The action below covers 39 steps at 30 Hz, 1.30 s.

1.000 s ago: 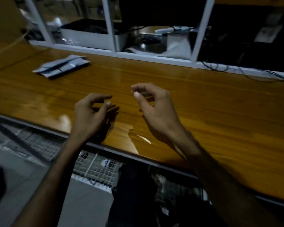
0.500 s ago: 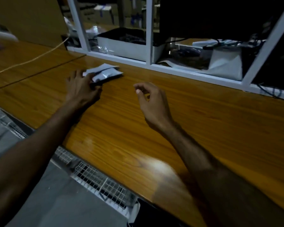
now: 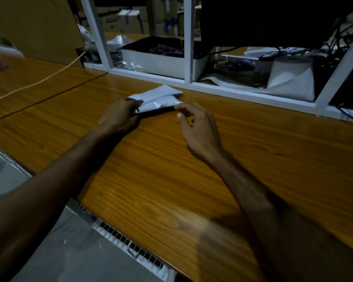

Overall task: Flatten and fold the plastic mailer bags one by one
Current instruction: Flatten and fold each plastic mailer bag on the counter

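Note:
A small stack of folded grey-white plastic mailer bags lies on the wooden table, close to the white shelf frame. My left hand grips the stack's near left end, its fingertips tucked around the edge. My right hand hovers just right of the stack, thumb and forefinger loosely curled toward each other, holding nothing. Its fingertips are close to the stack's right corner; contact is not visible.
A white metal shelf frame borders the table's far side, holding a grey bin, white bags and cables. A cream cord runs across the left tabletop. A wire-mesh rack lies below the table's near edge.
My left hand reached out from near the table edge to the stack and took hold of its left end. My right hand followed toward the stack's right corner. The camera view swung left.

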Motion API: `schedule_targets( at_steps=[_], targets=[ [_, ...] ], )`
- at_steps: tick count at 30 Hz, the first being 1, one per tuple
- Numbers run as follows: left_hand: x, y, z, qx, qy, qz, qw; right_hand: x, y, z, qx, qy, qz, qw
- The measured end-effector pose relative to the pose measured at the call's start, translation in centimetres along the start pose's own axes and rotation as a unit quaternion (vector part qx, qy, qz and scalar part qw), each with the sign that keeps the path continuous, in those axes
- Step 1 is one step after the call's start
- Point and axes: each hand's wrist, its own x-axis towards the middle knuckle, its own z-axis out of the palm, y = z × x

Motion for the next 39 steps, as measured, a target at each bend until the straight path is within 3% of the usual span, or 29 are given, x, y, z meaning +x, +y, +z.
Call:
schedule_targets(
  at_steps=[2, 10, 18, 24, 34, 39],
  targets=[
    [-1.5, 4.5, -0.5, -0.039, -0.043, 0.045, 0.997, -0.7, 0.6, -1.7, -0.036, -0.007, -0.004, 0.999],
    [-4.1, 20.3, 2.3, -0.099, -0.078, 0.196, 0.973, -7.8, 4.5, -13.9, -0.233, -0.025, -0.015, 0.972],
    [-5.0, 32.8, 4.8, -0.139, -0.094, 0.268, 0.949, -13.3, 7.7, -23.5, -0.343, 0.013, 0.059, 0.938],
    [-6.5, 34.3, 5.1, -0.073, 0.041, 0.372, 0.924, -14.4, 8.8, -26.7, -0.343, 0.022, 0.075, 0.936],
    [-9.2, 34.0, 4.1, -0.144, 0.103, 0.325, 0.929, -14.9, 7.0, -26.5, -0.306, 0.054, 0.045, 0.949],
    [-11.6, 34.1, 2.7, -0.227, 0.086, 0.304, 0.921, -17.1, 5.3, -27.6, -0.301, 0.044, 0.029, 0.952]
  ],
)
